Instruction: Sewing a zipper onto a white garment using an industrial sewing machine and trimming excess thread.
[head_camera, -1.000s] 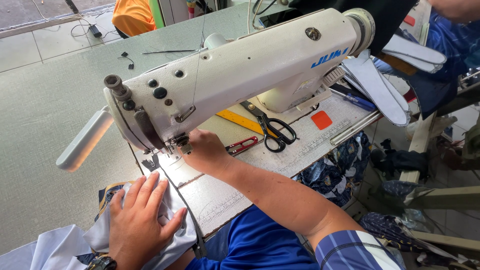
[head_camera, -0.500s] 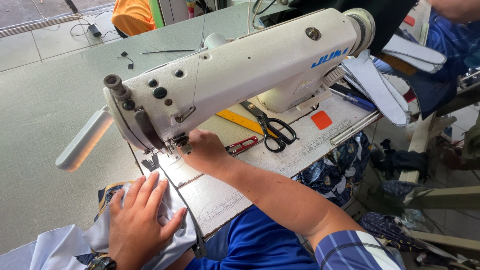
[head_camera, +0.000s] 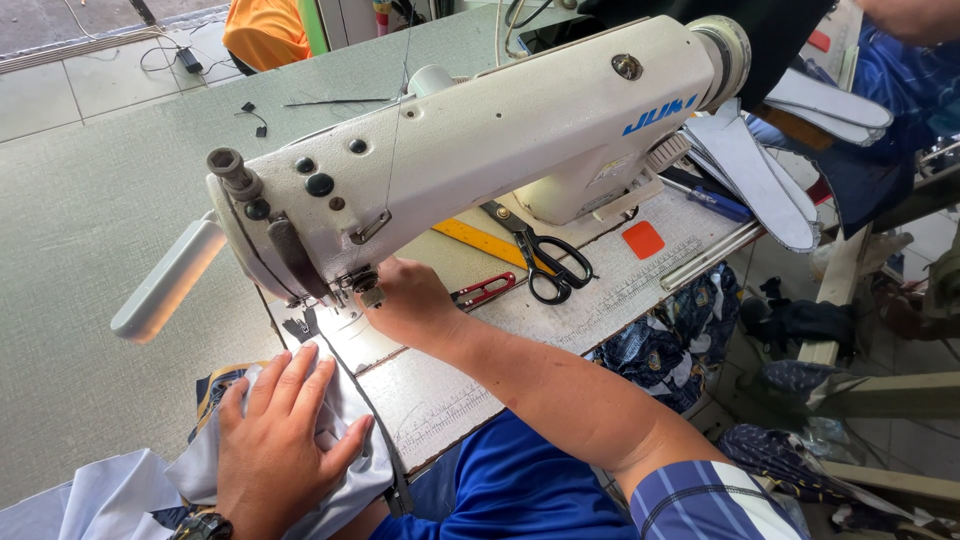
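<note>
Two hands were at work: the left hand (head_camera: 275, 445) lay flat and spread on the white cloth (head_camera: 330, 440) on the table (head_camera: 90, 260), while the right hand (head_camera: 410, 303) curled at the sewing machine (head_camera: 480, 150) needle; its grip was unclear. No finished seam showed.

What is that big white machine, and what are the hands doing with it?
You are looking down from a camera worn on a person's head, so the hands are theirs. The big white thing is a sewing machine on a grey-green table. The right hand reaches up to the needle end, where the stitching happens. The left hand lies flat on white cloth, pressing it down. Behind the right arm lie black scissors, a yellow ruler, small red-handled snips and a small orange-red square. I cannot tell if the right hand is pinching anything.
</note>
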